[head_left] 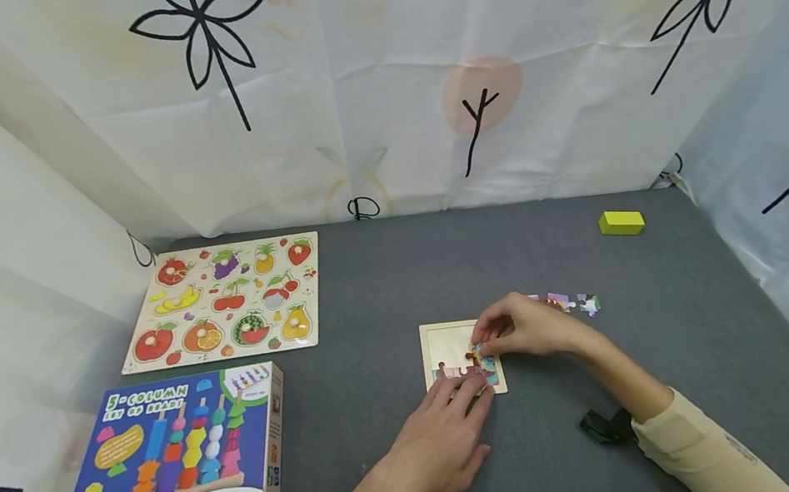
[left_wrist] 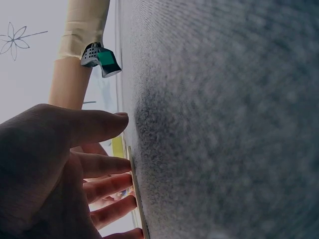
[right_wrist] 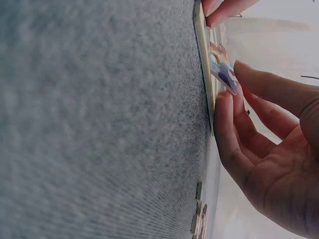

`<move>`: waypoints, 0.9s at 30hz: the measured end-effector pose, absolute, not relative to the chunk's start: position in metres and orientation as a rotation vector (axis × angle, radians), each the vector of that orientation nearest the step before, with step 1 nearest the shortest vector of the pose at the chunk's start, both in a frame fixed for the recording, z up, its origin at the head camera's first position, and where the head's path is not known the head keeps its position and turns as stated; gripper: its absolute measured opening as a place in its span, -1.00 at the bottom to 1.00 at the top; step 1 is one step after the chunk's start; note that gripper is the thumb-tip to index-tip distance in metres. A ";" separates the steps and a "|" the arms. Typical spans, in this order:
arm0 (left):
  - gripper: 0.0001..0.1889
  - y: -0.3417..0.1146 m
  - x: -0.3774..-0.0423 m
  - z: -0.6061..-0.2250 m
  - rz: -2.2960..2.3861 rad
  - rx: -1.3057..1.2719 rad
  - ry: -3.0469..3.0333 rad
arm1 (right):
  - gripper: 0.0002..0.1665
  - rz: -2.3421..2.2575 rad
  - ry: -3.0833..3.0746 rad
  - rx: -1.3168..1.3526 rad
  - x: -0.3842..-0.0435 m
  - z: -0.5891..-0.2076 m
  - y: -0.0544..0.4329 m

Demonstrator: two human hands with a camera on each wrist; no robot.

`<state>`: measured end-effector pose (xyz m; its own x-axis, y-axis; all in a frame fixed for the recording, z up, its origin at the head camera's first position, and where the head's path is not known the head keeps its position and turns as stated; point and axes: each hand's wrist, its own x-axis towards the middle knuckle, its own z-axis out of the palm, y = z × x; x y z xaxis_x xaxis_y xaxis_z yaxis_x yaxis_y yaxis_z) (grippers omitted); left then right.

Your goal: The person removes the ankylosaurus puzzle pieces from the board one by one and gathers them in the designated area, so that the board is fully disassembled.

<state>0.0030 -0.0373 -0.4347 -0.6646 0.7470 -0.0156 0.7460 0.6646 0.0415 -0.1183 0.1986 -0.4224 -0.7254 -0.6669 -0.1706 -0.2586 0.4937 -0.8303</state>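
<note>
Puzzle piece (head_left: 479,357) pinched in our right hand (head_left: 527,326) fingers, tilted over puzzle tray (head_left: 446,344) to seat it; left hand (head_left: 440,441) fingers flat, pinning tray's near edge to tabletop (head_left: 680,340).

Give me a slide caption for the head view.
Left hand steadies the puzzle tray while the right hand pinches a puzzle piece over it.
</note>
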 end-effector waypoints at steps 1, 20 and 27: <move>-0.25 -0.037 0.003 -0.435 0.045 1.274 2.840 | -0.88 -1.146 2.264 -0.764 -0.118 -0.422 0.199; -0.25 -0.037 0.003 -0.434 0.052 1.251 2.794 | -0.80 -1.263 2.300 -0.715 -0.106 -0.417 0.227; -0.25 -0.037 0.003 -0.434 0.056 1.247 2.784 | -0.78 -1.268 2.328 -0.604 -0.100 -0.406 0.258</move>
<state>0.0029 -0.0367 -0.4340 -0.6623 0.7462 -0.0674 0.7429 0.6657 0.0704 -0.1001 0.2580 -0.4060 -0.8179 -0.5546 -0.1530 -0.1722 0.4898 -0.8547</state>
